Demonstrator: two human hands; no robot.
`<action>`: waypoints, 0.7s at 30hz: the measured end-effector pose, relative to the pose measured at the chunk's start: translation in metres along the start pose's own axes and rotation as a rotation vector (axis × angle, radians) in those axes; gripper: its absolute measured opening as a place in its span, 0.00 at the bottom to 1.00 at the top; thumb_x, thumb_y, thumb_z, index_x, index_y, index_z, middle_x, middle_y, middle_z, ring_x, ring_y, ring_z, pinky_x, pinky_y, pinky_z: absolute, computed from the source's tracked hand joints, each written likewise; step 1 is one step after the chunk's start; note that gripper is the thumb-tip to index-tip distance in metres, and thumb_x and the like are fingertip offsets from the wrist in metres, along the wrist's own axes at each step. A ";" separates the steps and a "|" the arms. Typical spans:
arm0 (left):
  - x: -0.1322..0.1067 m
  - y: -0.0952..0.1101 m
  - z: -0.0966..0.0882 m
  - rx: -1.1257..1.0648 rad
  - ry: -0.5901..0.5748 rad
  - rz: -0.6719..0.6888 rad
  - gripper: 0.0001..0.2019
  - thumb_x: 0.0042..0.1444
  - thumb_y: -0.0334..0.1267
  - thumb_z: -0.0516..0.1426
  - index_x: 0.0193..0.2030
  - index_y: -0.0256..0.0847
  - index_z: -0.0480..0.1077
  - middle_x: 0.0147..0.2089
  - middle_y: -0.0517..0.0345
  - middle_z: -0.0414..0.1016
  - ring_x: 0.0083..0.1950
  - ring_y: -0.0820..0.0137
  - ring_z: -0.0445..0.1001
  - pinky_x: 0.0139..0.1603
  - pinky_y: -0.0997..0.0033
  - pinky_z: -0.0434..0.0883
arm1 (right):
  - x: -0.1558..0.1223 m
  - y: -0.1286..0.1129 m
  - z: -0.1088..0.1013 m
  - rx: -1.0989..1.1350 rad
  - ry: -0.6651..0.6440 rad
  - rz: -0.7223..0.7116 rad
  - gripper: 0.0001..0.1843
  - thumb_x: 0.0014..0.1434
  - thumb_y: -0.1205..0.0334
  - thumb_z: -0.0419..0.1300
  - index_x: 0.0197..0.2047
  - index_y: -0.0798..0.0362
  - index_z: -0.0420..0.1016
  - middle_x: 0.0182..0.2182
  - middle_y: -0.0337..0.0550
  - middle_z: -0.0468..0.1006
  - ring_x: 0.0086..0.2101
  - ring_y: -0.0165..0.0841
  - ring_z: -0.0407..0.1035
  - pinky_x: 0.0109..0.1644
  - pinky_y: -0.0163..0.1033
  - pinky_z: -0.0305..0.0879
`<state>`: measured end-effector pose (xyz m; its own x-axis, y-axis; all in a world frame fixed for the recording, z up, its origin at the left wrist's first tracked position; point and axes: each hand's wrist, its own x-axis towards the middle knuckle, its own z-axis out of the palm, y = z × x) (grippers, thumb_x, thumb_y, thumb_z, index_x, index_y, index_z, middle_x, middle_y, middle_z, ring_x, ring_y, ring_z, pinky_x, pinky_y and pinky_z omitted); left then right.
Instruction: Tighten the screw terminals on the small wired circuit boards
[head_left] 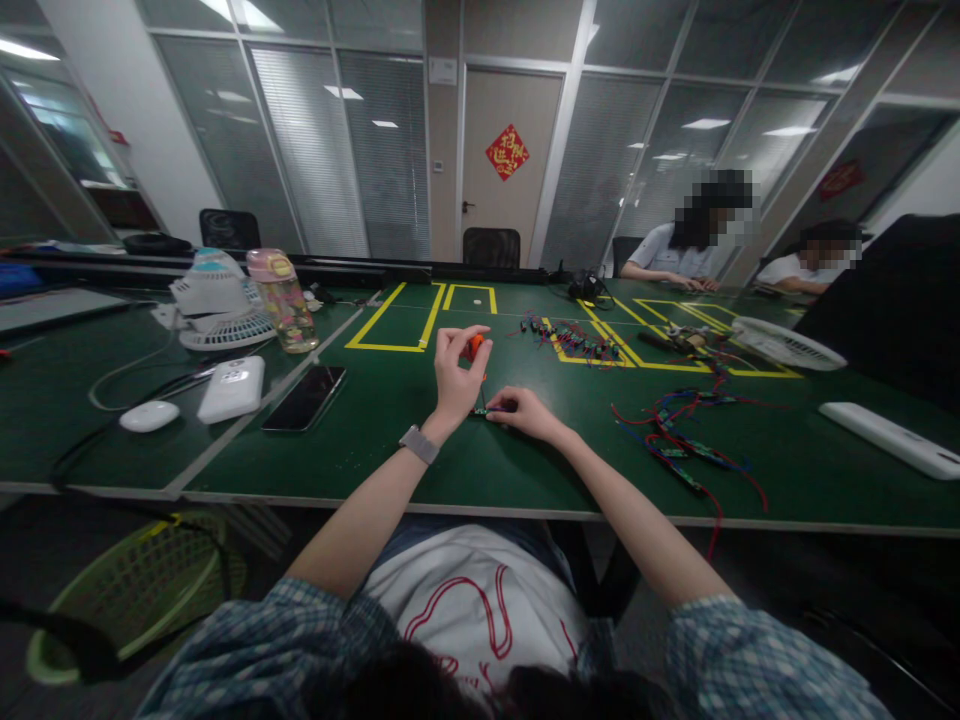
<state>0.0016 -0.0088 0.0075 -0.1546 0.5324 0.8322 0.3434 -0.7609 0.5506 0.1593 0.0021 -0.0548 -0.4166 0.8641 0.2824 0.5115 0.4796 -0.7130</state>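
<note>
My left hand (pixel 459 375) is closed around the orange handle of a screwdriver (pixel 477 345), held upright. Its thin shaft points down at a small green circuit board (pixel 480 411) on the table. Low on the right side of that board, my right hand (pixel 527 412) pinches its edge or a wire there; the fingers hide which. Off to the right lie several wired circuit boards (pixel 675 452) with red and blue leads. Farther back is a pile of small wired parts (pixel 574 340).
Left on the green table (pixel 390 450) are a black phone (pixel 305 398), a white power bank (pixel 232 388), a white case (pixel 150 416), a bottle (pixel 285 305) and a fan (pixel 225 315). At right lies a long white device (pixel 889 438). Two people sit at the far right.
</note>
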 end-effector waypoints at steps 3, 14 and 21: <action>0.000 -0.001 0.000 0.004 0.023 -0.011 0.08 0.59 0.38 0.58 0.45 0.45 0.73 0.40 0.56 0.64 0.39 0.71 0.67 0.39 0.71 0.68 | 0.000 0.000 0.000 -0.001 -0.002 0.001 0.08 0.51 0.63 0.66 0.36 0.57 0.79 0.22 0.37 0.71 0.24 0.27 0.64 0.31 0.33 0.59; -0.001 -0.011 0.003 -0.094 -0.022 -0.031 0.13 0.66 0.37 0.48 0.52 0.45 0.69 0.48 0.53 0.72 0.46 0.69 0.72 0.45 0.69 0.70 | 0.000 0.002 0.000 -0.019 0.010 -0.004 0.09 0.50 0.63 0.66 0.36 0.57 0.80 0.25 0.39 0.73 0.26 0.28 0.64 0.32 0.34 0.60; 0.000 -0.001 0.001 -0.008 -0.018 -0.017 0.09 0.60 0.36 0.56 0.47 0.45 0.71 0.40 0.56 0.68 0.37 0.72 0.68 0.38 0.73 0.67 | 0.000 0.001 0.000 -0.008 0.020 0.013 0.09 0.49 0.62 0.67 0.35 0.57 0.81 0.26 0.41 0.75 0.26 0.28 0.66 0.32 0.34 0.61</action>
<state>0.0025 -0.0077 0.0066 -0.1432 0.5523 0.8213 0.3333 -0.7544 0.5655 0.1596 0.0029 -0.0552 -0.3945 0.8732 0.2863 0.5225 0.4695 -0.7118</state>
